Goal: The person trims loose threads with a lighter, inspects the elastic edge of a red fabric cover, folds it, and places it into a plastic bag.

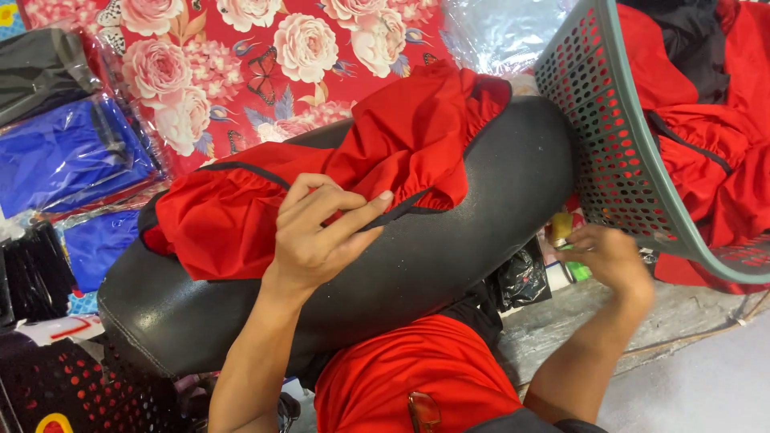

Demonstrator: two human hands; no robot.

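Across the long black cushion (449,248) lies a red cloth cover (377,152) with dark elastic trim, its long axis running from about eight o'clock up to two o'clock, the gathered end pointing toward two o'clock near the grey basket (609,136). The left hand (317,232) rests on the cover's lower edge, fingers (353,212) curled and pinching the dark trim, thumb side toward six o'clock. Most of the cover sits at twelve o'clock from those fingers, so this hand is much the nearer. The right hand (613,256) is well apart at three o'clock, below the basket rim, fingers closed around a small yellow and green object (561,228); I cannot tell what it is.
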